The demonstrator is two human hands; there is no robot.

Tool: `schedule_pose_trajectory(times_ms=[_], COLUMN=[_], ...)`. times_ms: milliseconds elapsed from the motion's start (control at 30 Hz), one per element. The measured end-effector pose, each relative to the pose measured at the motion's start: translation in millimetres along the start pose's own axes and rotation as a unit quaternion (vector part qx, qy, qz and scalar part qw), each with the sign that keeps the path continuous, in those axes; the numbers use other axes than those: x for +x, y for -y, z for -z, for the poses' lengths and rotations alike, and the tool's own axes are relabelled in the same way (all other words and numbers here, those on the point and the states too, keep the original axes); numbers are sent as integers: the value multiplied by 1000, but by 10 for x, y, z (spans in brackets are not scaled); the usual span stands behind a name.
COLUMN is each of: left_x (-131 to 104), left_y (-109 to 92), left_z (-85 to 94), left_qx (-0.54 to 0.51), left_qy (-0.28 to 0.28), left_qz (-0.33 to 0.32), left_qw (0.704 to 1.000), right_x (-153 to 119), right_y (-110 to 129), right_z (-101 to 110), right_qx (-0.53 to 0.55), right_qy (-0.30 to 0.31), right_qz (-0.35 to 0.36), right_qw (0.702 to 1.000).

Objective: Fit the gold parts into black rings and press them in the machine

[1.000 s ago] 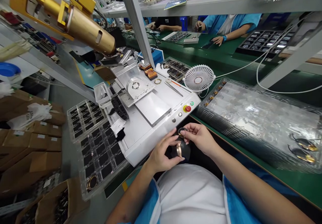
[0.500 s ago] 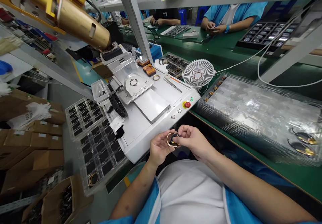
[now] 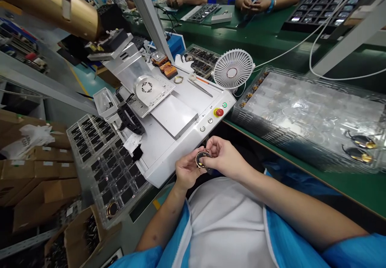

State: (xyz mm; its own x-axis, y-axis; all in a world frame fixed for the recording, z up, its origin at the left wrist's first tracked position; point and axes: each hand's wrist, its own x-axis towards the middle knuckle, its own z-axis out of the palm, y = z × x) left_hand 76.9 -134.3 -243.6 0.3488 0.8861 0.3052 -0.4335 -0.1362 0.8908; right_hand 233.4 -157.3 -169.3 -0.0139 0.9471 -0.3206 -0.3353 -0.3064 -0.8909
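A small round part [image 3: 202, 158] with a gold-coloured rim and a dark middle is held between both hands, in front of the white shirt. My left hand [image 3: 187, 170] grips its rim from the left. My right hand [image 3: 226, 158] is closed on it from the right, with the thumb pressed on its dark face. Just beyond the hands stands a white machine [image 3: 175, 151] with a round metal fixture [image 3: 146, 87] and a flat plate [image 3: 175, 114]. Another gold-rimmed round part [image 3: 111, 209] lies in a clear tray at the left.
A red button [image 3: 219, 112] sits on the machine's front edge, a white fan [image 3: 233, 70] behind it. Stacked clear trays [image 3: 307, 119] stand at the right. A gold-coloured cylinder [image 3: 54, 9] hangs upper left. Two people's hands show across the green bench [image 3: 265, 43].
The view has shifted, so the machine and trays appear further left and higher. The dark piece now sits more squarely within the gold rim, and my right thumb lies flatter across it.
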Motion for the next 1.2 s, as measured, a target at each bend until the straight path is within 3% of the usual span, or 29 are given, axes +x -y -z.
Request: schedule_pose_trajectory(times_ms=[400,667,833,1033,1200], left_x=[-20,-37,-67,-48,55], left_y=[59,39,3,27,-62], left_z=[-12,-44,-51,-69,-73], left_qx=[21,31,73,62,11], left_qy=[-52,-69,-62,-144,-201], left_qz=[2,-20,-3,31,32], left_qw=[998,997,995,987,979], right_x=[70,69,64,119,488], right_y=[-91,-78,-107,-110,34], right_z=[37,138,139,30,65], right_qx=[12,-47,21,29,-27], right_qy=[17,57,56,40,40], right_qz=[3,-93,-99,-71,-38], right_qw=[1000,993,993,996,998])
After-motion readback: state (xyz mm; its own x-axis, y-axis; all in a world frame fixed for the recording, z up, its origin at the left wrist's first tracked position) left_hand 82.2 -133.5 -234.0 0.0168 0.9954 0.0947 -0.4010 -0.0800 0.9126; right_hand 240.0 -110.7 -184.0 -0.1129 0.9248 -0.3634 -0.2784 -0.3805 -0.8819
